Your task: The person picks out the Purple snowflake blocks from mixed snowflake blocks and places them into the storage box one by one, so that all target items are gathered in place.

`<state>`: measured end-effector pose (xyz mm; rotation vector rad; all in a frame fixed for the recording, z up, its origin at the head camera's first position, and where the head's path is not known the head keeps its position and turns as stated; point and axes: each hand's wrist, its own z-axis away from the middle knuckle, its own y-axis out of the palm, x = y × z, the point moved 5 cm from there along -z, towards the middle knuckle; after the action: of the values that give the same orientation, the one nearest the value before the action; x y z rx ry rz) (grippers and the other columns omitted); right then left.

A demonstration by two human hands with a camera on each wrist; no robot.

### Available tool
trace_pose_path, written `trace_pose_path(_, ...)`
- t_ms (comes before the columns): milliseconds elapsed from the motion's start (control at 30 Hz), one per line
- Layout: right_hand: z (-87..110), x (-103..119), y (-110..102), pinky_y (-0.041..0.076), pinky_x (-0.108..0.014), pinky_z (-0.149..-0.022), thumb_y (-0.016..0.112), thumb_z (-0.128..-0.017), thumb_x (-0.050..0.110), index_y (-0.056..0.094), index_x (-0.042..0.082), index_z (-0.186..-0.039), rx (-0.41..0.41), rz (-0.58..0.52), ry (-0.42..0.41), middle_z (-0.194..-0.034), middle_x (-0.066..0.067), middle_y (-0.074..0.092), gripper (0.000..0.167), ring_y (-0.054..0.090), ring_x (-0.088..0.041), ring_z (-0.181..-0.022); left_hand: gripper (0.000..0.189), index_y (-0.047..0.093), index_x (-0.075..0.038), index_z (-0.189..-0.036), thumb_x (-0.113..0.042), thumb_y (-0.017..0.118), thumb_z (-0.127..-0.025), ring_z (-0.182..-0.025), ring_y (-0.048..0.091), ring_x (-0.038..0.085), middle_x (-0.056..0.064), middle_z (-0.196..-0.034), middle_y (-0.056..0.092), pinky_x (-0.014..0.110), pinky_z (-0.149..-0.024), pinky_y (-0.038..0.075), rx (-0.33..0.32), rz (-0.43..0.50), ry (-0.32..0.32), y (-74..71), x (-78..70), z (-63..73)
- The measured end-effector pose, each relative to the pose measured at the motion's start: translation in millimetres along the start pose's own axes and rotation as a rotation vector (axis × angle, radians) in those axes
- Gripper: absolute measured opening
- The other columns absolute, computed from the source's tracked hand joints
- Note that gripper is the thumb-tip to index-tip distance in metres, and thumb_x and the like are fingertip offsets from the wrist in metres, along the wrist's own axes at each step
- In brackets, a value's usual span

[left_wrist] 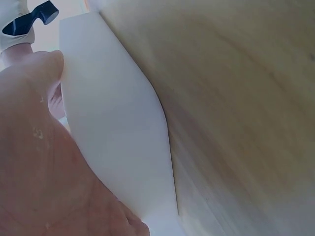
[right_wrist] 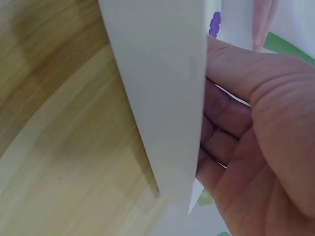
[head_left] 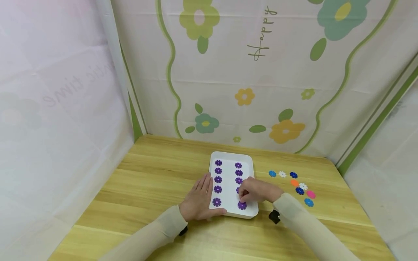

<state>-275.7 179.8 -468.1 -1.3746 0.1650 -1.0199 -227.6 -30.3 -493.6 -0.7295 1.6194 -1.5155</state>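
A shallow white tray [head_left: 228,188] lies on the wooden table, with purple flower-shaped discs in two columns. My left hand [head_left: 200,201] rests against its left side and near corner, fingers straight and thumb stretched along the front rim. In the left wrist view that hand [left_wrist: 54,147] lies along the white outer wall. My right hand [head_left: 254,190] reaches over the right rim, fingers curled, and pinches the nearest purple disc [head_left: 242,206] of the right column. Behind the tray wall [right_wrist: 162,98] in the right wrist view, the right hand's [right_wrist: 261,118] fingertips are hidden.
Right of the tray, loose flower discs lie on the table [head_left: 156,166]: light blue [head_left: 272,174], white [head_left: 282,174], dark blue [head_left: 293,174], orange [head_left: 295,183] and pink [head_left: 311,194]. Printed cloth walls [head_left: 222,79] stand behind and at both sides.
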Motion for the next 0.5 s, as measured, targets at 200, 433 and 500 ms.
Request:
trace_pose_path(200, 4.7, -1.1, -10.8, 0.057, -0.017, -0.074, 0.078, -0.097, 0.014, 0.084, 0.011, -0.100, -0.070, 0.008, -0.039, -0.090, 0.007, 0.079, 0.008, 0.063, 0.003, -0.077, 0.126, 0.018, 0.006, -0.166, -0.090, 0.047, -0.089, -0.165, 0.014, 0.039, 0.025, -0.176, 0.009, 0.052, -0.133, 0.025, 0.055, 0.031, -0.023, -8.3, -0.4, -1.5)
trace_pose_path(433, 40.3, -5.7, -29.4, 0.063, -0.035, -0.086, 0.069, -0.104, 0.025, 0.080, 0.007, -0.115, -0.238, 0.071, 0.041, -0.109, -0.002, 0.080, 0.025, 0.073, -0.012, -0.095, 0.124, 0.009, 0.002, -0.168, -0.087, 0.047, -0.091, -0.166, 0.006, 0.037, 0.020, -0.178, 0.000, 0.053, -0.134, 0.018, 0.048, 0.168, -0.005, -5.7, 8.1, 5.1)
trace_pose_path(500, 56.7, -10.1, -29.7, 0.062, -0.046, -0.096, 0.066, -0.106, 0.030, 0.076, 0.004, -0.125, -0.289, 0.092, 0.092, -0.121, -0.009, 0.078, 0.034, 0.074, -0.025, -0.110, 0.121, 0.009, 0.001, -0.168, -0.085, 0.048, -0.093, -0.166, 0.007, 0.038, 0.020, -0.178, 0.001, 0.057, -0.133, 0.019, 0.017, 0.185, 0.005, -7.5, 14.5, 9.8)
